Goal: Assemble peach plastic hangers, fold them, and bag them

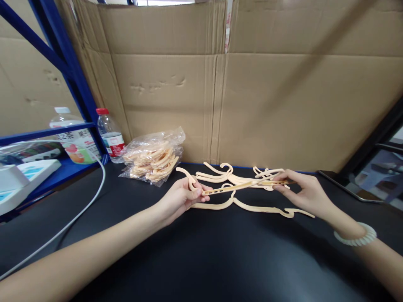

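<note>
Between my two hands a beige plastic hanger is held up over the black table, seen nearly edge-on with slots along its arm. My left hand pinches its left end, by a curved piece. The fingers of my right hand are closed on its other end. Beneath it on the table lies another beige hanger, its right end bearing a curved notch. More beige hangers lie just behind, partly hidden by the held one. Whether the held hanger is one piece or joined parts I cannot tell.
A clear plastic bag of beige hanger parts lies at the back left, near a red-capped bottle. A blue shelf holds a larger bottle and a power strip. A white cable crosses the left side. Cardboard stands behind.
</note>
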The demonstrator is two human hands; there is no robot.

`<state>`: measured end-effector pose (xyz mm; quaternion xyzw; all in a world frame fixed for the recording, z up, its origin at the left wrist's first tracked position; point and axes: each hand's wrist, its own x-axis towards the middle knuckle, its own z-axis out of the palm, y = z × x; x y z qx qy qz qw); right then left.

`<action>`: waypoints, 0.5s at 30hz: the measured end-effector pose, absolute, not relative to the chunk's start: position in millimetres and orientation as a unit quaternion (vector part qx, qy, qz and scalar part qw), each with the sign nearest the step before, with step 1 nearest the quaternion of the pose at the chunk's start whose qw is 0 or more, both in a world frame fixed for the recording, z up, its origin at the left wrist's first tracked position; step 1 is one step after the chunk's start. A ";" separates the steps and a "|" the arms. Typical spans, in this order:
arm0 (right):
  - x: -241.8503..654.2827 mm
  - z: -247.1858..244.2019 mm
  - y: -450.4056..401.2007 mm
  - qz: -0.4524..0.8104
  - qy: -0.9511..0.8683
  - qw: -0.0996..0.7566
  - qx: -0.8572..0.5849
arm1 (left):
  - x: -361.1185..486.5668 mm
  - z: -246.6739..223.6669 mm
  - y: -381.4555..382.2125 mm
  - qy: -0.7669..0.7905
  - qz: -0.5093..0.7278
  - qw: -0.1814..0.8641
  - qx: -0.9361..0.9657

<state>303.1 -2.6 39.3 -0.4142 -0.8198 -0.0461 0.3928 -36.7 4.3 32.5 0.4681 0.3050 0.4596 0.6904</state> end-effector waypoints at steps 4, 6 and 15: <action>298.6 36.8 -4.2 -0.043 -0.825 0.393 -0.403 | -35.3 31.1 2.2 0.360 0.475 0.658 0.460; 296.3 34.9 -5.3 -0.032 -0.828 0.389 -0.403 | -34.3 30.7 2.5 0.379 0.484 0.645 0.455; 289.7 32.8 -10.9 -0.036 -0.808 0.397 -0.434 | -31.2 35.4 -0.1 0.389 0.552 0.596 0.434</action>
